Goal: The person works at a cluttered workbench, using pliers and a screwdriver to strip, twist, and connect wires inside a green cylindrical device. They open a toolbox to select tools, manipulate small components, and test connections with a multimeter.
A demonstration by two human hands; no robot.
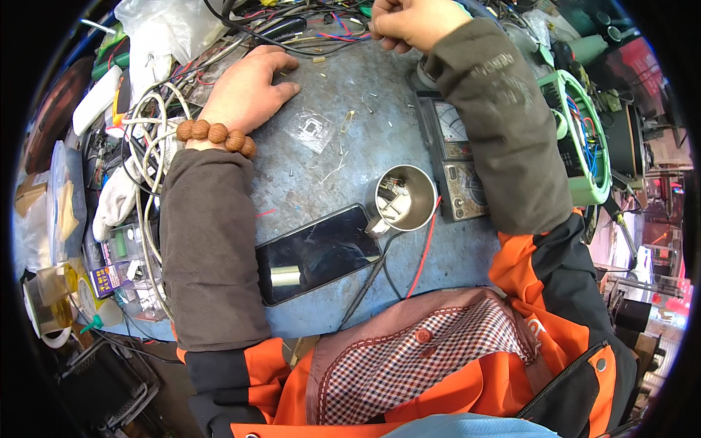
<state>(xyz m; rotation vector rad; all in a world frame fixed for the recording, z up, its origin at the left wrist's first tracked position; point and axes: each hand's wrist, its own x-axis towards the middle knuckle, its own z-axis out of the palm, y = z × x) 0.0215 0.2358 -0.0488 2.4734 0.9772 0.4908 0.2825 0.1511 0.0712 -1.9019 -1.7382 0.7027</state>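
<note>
My left hand (250,85) rests on the blue bench top at the far left, thumb spread from the fingers and nothing visible in it. A string of brown beads (216,136) circles that wrist. At the top edge, my right hand (418,23) is raised with its fingers curled together. Thin red and blue wires (343,33) run up close to those fingertips, but whether they are pinched cannot be made out. Between the hands lies a small clear plastic bag (310,129). An analog multimeter (460,146) sits partly under my right sleeve.
A metal mug (423,196) holding small parts stands beside a dark smartphone (321,252). Black and red test leads (425,252) trail to the near edge. White cables (150,146) and clutter crowd the left. A green open housing (577,186) with wires is at right.
</note>
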